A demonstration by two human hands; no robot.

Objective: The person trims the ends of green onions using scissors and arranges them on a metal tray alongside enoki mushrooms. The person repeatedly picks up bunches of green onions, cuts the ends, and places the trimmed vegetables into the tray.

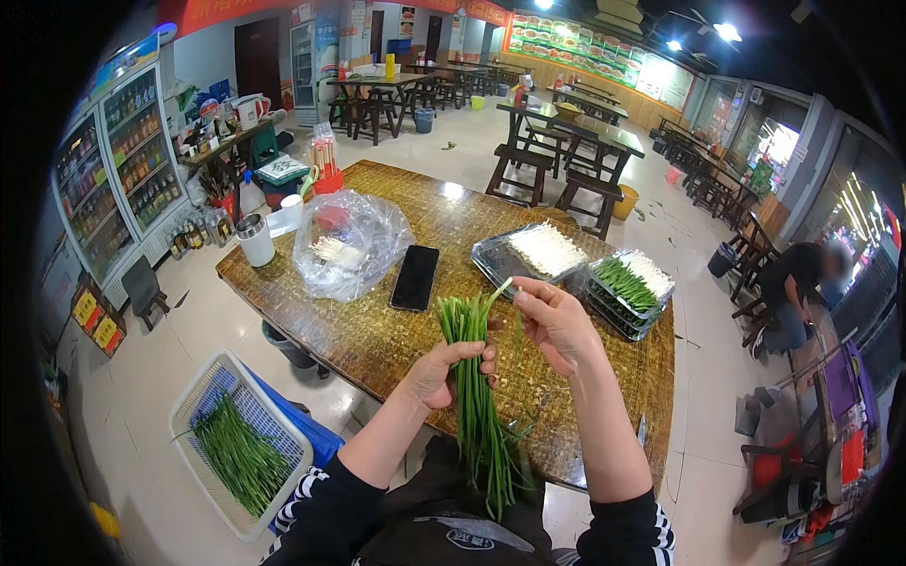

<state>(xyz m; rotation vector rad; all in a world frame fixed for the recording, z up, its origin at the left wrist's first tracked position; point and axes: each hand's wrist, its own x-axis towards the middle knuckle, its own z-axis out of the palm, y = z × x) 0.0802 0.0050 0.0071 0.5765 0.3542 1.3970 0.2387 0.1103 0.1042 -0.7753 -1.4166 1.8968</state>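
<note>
My left hand (447, 368) is wrapped around a thick bundle of garlic chives (471, 396). Their cut ends point up and away from me, and the leaf tips hang over the table edge towards my lap. At the top of the bundle, my right hand (555, 322) pinches a thin green strand between thumb and forefinger, close to one pale stalk that sticks out. Beyond my hands, a clear plastic tray (495, 258) holds enoki mushrooms (546, 247) on its right side. Stacked trays to its right hold cut chives (626, 283) beside more enoki (644, 272).
On the wooden table (368, 339) lie a black phone (415, 278), a clear plastic bag (347, 247) with enoki, a white cup (255, 240) and a knife (642, 429). A plastic basket (241, 446) of chives stands low at left. A person (793, 297) crouches far right.
</note>
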